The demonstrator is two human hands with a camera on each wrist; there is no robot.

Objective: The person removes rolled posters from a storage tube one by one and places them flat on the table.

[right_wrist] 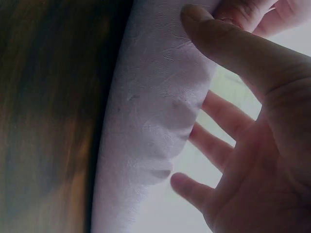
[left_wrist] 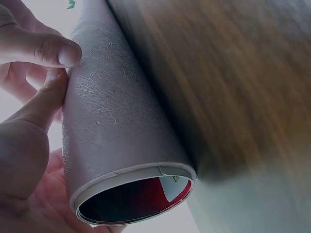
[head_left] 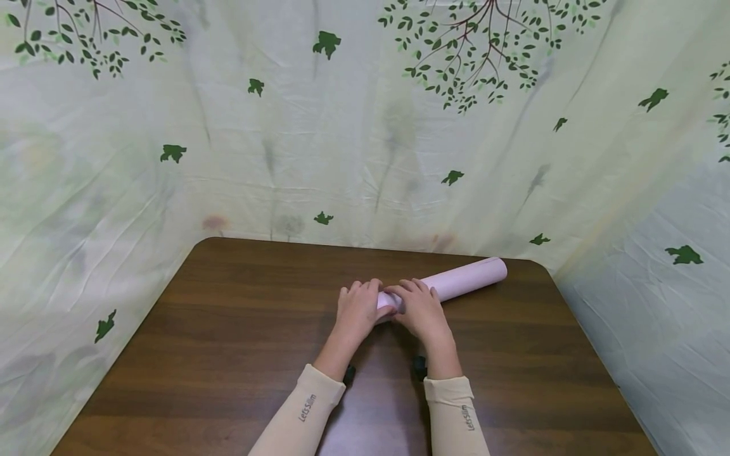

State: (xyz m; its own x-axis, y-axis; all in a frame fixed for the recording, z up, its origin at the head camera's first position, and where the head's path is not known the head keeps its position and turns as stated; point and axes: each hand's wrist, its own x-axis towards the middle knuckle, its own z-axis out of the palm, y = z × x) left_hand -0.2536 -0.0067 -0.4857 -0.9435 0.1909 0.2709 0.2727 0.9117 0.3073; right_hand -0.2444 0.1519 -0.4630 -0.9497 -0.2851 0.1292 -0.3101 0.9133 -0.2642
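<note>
A pale pink roll (head_left: pixel 467 278) of sheet material lies slantwise on the dark wooden table, its far end pointing to the right. Near its left end my left hand (head_left: pixel 358 310) holds it, fingers over the far side and thumb on the near side. Close beside, my right hand (head_left: pixel 422 310) grips the roll farther along, its thumb near the left one. The left wrist view shows the roll's (left_wrist: pixel 121 121) wrinkled surface and hollow end, dark and red inside. In the right wrist view, the right thumb (right_wrist: pixel 218 43) rests on the roll while the fingers reach behind it.
The brown wooden table (head_left: pixel 228 329) has rounded far corners. Behind and beside it hangs a pale curtain (head_left: pixel 365 145) printed with leaves and branches. Long cream sleeves (head_left: pixel 302 411) cover both forearms, and a small dark device (head_left: pixel 419 367) sits at the right wrist.
</note>
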